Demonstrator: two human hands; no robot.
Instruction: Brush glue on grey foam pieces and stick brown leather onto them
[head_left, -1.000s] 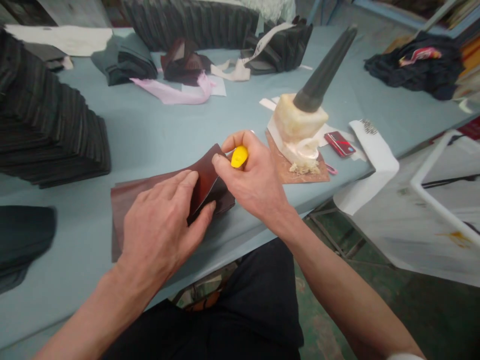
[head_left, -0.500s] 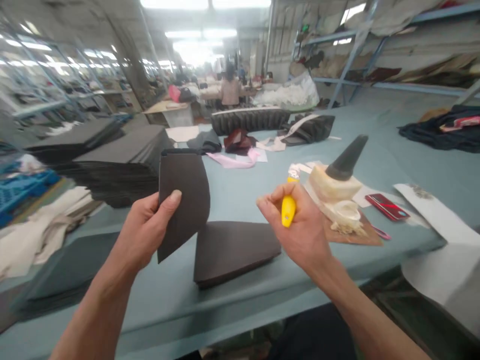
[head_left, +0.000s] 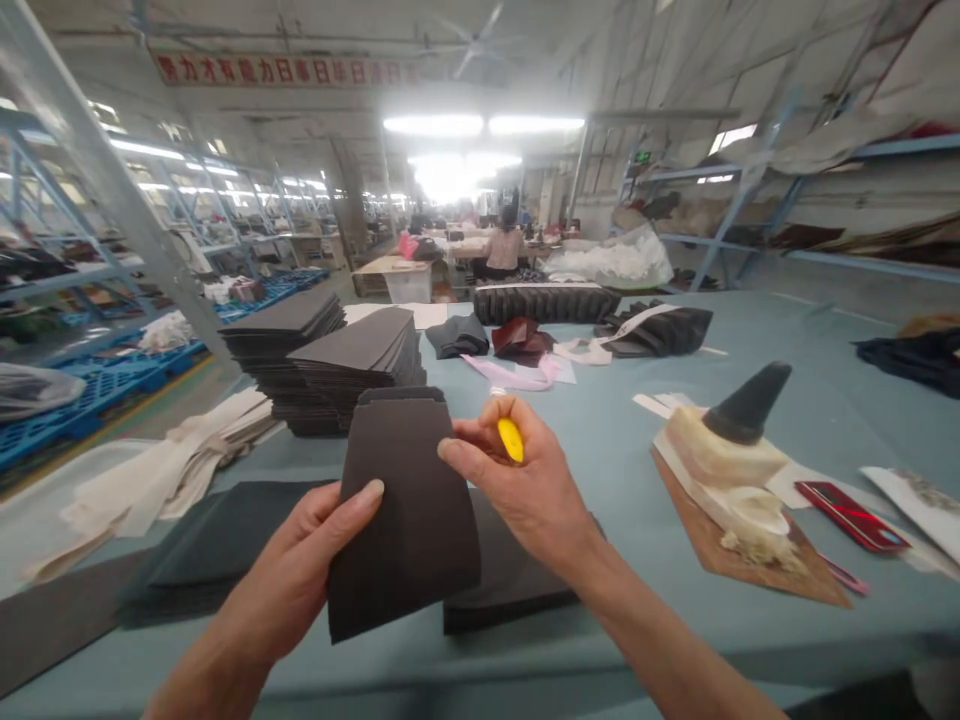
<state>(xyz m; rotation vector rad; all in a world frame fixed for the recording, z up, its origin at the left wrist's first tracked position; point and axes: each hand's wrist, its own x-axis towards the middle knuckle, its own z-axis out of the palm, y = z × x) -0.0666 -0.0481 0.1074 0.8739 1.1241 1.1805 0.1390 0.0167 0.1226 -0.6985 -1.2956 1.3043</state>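
A dark brown flat piece (head_left: 405,520) with a stepped top edge is pinched at its left side by my left hand (head_left: 315,540), thumb on its face. My right hand (head_left: 525,480) is closed round a yellow-handled tool (head_left: 511,440), and its thumb and fingertips meet the piece's upper right edge. The tool's pale tip shows just above the fingers. Beneath and behind the right hand lies a stack of similar dark pieces (head_left: 510,590), partly covered.
Tall dark stacks (head_left: 352,365) stand at the back left, beside pale cloth strips (head_left: 165,460). On the right are a cream block (head_left: 720,450) with a black cone (head_left: 750,402), a brown board (head_left: 697,540) and a red phone-like object (head_left: 851,515). A person (head_left: 504,245) sits far off.
The view has tilted up and turned left. My right hand has come over to the held piece with the yellow tool and now touches its edge; the left hand keeps its grip.
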